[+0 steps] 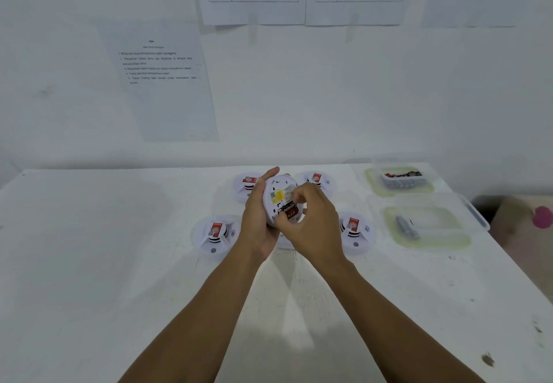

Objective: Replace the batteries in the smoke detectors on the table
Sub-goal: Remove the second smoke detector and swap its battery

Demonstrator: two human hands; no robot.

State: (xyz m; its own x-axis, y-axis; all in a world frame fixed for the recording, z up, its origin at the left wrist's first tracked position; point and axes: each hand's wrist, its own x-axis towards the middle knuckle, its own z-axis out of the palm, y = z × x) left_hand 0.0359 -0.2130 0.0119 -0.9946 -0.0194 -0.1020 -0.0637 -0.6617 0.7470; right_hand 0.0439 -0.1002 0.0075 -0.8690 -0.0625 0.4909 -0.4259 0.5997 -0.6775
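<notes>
1. Left hand gripped the held detector from its left side, thumb over the top rim, lifted just above the table, mid-frame.
2. Held detector: white round disc, back side facing the camera, yellow label near the middle, open slot below it with a dark red-black battery.
3. Right hand had its fingers curled and pinching the battery; fingertips covered its ends, so I cannot tell if it was seated.
4. The detector's right edge was hidden behind the right hand.
5. Four more detectors lay face-up around it: near-left, near-right, far-left, far-right, the far pair partly blocked.
6. On the right, near tub held grey cells; far tub contents were blurry.
7. Wall sheets unreadable, upper ones cut off.
</notes>
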